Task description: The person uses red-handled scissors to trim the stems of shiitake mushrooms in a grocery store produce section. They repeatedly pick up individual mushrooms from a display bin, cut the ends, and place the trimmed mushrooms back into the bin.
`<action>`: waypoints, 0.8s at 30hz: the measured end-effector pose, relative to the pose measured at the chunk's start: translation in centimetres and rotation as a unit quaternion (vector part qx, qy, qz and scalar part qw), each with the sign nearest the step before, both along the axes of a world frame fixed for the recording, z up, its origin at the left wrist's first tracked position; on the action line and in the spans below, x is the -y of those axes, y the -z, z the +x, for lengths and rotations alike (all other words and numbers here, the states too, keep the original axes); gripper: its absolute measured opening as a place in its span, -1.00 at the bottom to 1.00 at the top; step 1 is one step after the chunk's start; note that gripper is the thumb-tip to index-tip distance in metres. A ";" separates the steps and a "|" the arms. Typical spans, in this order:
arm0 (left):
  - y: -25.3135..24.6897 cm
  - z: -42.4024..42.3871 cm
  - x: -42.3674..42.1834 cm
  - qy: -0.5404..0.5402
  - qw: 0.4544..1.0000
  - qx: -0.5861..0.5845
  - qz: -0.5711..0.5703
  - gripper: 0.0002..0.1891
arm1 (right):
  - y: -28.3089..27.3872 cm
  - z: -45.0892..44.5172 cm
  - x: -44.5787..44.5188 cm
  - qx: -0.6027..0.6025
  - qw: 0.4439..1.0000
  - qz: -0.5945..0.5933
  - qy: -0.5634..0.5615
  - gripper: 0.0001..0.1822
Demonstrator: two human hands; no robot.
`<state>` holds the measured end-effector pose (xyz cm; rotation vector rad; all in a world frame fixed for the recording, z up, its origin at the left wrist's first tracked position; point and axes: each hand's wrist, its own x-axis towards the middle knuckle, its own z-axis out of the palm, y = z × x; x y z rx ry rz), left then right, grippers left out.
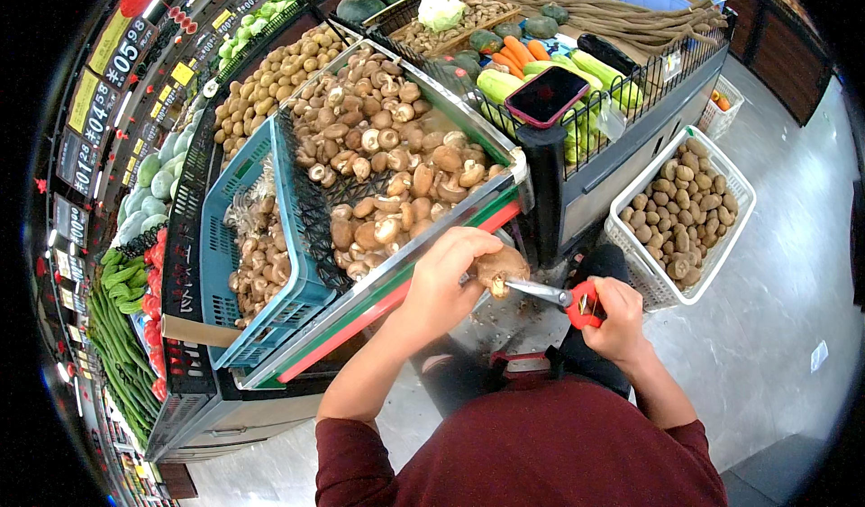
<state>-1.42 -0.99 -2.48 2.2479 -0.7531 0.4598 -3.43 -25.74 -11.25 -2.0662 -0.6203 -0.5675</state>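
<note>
My left hand [449,274] grips a brown shiitake mushroom [503,266] by its cap, stem turned down and towards me. In my right hand [616,318] is a pair of scissors [582,304] with red handles. Their metal blades reach left to the mushroom's stem; whether they are parted or closed on it is hard to tell. Just beyond my left hand lies a display bin of loose shiitake mushrooms [378,230], some caps up and some stems up. A blue plastic crate [304,270] with more mushrooms stands tilted at the bin's left.
A smartphone [547,95] rests on a black post [544,189] at the bin's corner. Zucchini [500,85] and carrots [517,54] fill the wire-railed stand behind. On the floor at right stands a white basket [720,264] of potatoes. A cardboard tube [199,331] juts from the crate.
</note>
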 end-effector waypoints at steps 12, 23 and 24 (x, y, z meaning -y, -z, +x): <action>1.9 -0.9 0.9 0.152 0.909 -0.382 -0.067 -0.62 | -4.3 1.7 -1.9 -0.124 0.941 0.185 -0.255 -0.42; 4.1 -3.0 3.1 0.185 0.753 -0.495 -0.392 -0.46 | -5.3 1.1 -2.6 -0.080 0.977 0.125 -0.154 -0.67; 4.5 -3.1 3.1 0.189 0.732 -0.511 -0.408 -0.48 | -5.0 0.9 -2.9 -0.161 0.954 0.189 -0.171 -0.70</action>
